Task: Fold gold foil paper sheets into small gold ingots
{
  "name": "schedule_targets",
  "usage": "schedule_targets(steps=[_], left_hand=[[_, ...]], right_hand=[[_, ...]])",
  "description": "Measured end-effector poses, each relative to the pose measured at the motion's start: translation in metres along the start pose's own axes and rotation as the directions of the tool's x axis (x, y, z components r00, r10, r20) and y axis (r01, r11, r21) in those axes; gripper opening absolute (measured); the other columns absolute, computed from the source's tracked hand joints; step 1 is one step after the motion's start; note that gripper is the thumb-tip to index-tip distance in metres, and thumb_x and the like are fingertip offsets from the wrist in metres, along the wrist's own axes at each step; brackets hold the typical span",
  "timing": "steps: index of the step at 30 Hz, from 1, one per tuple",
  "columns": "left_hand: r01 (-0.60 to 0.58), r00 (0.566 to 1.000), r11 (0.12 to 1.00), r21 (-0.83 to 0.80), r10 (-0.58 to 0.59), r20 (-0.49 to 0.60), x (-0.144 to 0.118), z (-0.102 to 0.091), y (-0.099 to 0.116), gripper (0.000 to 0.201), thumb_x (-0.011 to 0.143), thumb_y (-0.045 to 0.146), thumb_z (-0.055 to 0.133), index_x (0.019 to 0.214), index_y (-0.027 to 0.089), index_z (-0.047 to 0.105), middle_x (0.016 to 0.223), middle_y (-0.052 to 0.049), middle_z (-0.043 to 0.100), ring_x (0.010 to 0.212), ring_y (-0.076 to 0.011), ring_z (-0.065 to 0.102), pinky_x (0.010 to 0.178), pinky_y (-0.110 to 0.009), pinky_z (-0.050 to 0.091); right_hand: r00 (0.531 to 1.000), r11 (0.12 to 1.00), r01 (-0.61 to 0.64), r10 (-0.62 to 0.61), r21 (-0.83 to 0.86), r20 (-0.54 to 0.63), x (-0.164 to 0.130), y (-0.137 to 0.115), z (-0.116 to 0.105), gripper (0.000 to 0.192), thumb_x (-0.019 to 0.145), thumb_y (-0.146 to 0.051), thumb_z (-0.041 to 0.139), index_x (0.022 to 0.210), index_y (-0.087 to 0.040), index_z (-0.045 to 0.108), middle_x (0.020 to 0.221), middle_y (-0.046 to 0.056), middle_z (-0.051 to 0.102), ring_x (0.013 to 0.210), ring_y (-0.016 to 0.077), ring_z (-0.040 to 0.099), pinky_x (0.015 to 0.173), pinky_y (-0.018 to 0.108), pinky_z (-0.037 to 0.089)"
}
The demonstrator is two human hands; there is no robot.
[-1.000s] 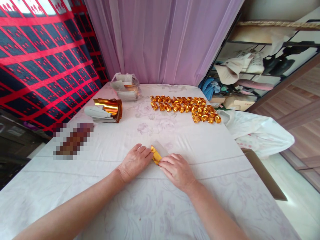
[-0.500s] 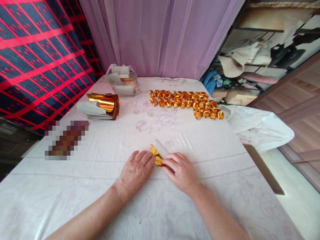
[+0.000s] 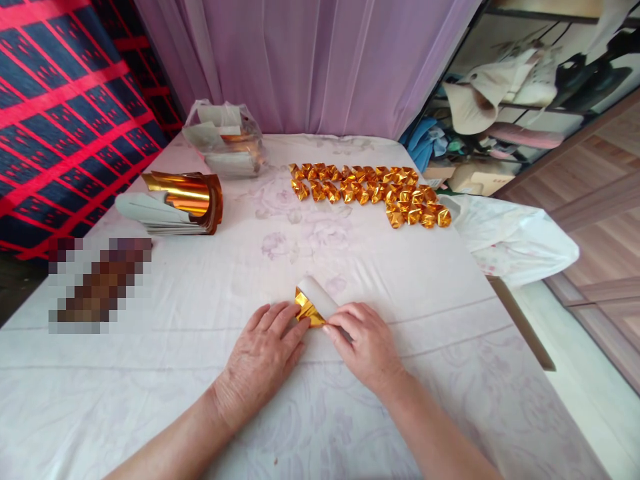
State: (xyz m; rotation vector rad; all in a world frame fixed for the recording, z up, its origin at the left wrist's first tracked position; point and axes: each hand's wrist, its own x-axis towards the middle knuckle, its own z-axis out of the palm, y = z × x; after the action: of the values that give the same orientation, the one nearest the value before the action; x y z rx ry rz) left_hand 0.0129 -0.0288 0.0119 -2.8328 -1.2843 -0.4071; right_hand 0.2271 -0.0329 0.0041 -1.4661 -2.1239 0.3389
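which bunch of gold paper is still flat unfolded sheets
The curled stack of gold sheets at the table's left edge. The cluster of folded gold pieces at the far side is small crumpled shapes, and the hands press one half-folded sheet.

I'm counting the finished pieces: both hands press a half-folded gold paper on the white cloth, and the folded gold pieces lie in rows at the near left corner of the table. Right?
Not quite. The head view shows the folded gold pieces in rows at the far right of the table, near the curtain. The rest holds: the left hand and right hand press the half-folded gold paper on the white cloth.
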Motion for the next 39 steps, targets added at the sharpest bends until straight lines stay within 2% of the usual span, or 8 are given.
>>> schedule_targets(steps=[6, 10, 15, 17, 23, 39], left_hand=[[-0.003, 1.0, 0.999, 0.037, 0.004, -0.012, -0.0015, 0.0011, 0.0016, 0.031, 0.095, 0.027, 0.051, 0.125, 0.022, 0.06, 0.129, -0.01, 0.061, 0.119, -0.0276, 0.056, 0.102, -0.049, 0.044], [-0.005, 1.0, 0.999, 0.052, 0.006, -0.011, -0.0019, 0.0006, 0.0028, 0.039, 0.095, 0.024, 0.05, 0.134, 0.021, 0.053, 0.131, -0.011, 0.06, 0.12, -0.0276, 0.055, 0.103, -0.049, 0.043], [-0.018, 1.0, 0.997, 0.072, 0.017, 0.02, -0.0037, 0.0002, 0.0039, 0.054, 0.09, 0.018, 0.056, 0.14, 0.033, 0.046, 0.134, -0.011, 0.056, 0.122, -0.0299, 0.053, 0.101, -0.051, 0.044], [-0.016, 0.999, 0.996, 0.085, 0.013, 0.031, -0.0046, 0.0009, 0.004, 0.056, 0.088, 0.018, 0.059, 0.14, 0.034, 0.047, 0.136, -0.011, 0.055, 0.123, -0.0308, 0.053, 0.101, -0.052, 0.044], [-0.01, 0.997, 0.997, 0.078, 0.004, 0.071, -0.0058, 0.0032, 0.0037, 0.055, 0.087, 0.019, 0.061, 0.139, 0.032, 0.049, 0.138, -0.013, 0.054, 0.125, -0.0321, 0.051, 0.103, -0.053, 0.043], [0.023, 0.997, 0.997, 0.076, -0.028, 0.067, -0.0015, -0.0002, 0.007, 0.045, 0.092, 0.024, 0.054, 0.136, 0.034, 0.052, 0.134, -0.008, 0.056, 0.124, -0.0301, 0.05, 0.103, -0.055, 0.041]], right_hand=[[0.998, 0.998, -0.062, 0.062, 0.002, 0.003, -0.0004, -0.0033, 0.0006, 0.014, 0.09, -0.023, 0.056, 0.078, -0.022, 0.062, 0.081, 0.003, 0.063, 0.08, 0.0187, 0.058, 0.075, 0.033, 0.044], [0.996, 0.995, -0.089, 0.089, -0.037, -0.019, -0.0008, -0.0069, 0.0019, 0.014, 0.089, -0.023, 0.058, 0.074, -0.022, 0.06, 0.078, 0.003, 0.062, 0.079, 0.0184, 0.058, 0.074, 0.033, 0.043], [0.994, 0.994, -0.099, 0.097, -0.045, -0.046, -0.0006, -0.0076, 0.0028, 0.015, 0.088, -0.024, 0.057, 0.073, -0.022, 0.059, 0.08, 0.003, 0.062, 0.079, 0.0185, 0.058, 0.074, 0.032, 0.043], [0.993, 0.993, -0.109, 0.107, -0.044, -0.046, -0.0004, -0.0072, 0.0034, 0.015, 0.088, -0.024, 0.057, 0.073, -0.022, 0.059, 0.082, 0.004, 0.062, 0.079, 0.0184, 0.058, 0.073, 0.032, 0.043], [0.991, 0.99, -0.128, 0.126, -0.051, -0.039, -0.0001, -0.0066, 0.0045, 0.015, 0.087, -0.024, 0.059, 0.072, -0.022, 0.057, 0.081, 0.003, 0.061, 0.078, 0.0183, 0.058, 0.072, 0.032, 0.043], [0.99, 0.989, -0.136, 0.133, -0.061, -0.045, 0.0005, -0.0071, 0.0057, 0.015, 0.086, -0.023, 0.059, 0.071, -0.022, 0.056, 0.081, 0.003, 0.061, 0.079, 0.0182, 0.058, 0.072, 0.031, 0.041]])
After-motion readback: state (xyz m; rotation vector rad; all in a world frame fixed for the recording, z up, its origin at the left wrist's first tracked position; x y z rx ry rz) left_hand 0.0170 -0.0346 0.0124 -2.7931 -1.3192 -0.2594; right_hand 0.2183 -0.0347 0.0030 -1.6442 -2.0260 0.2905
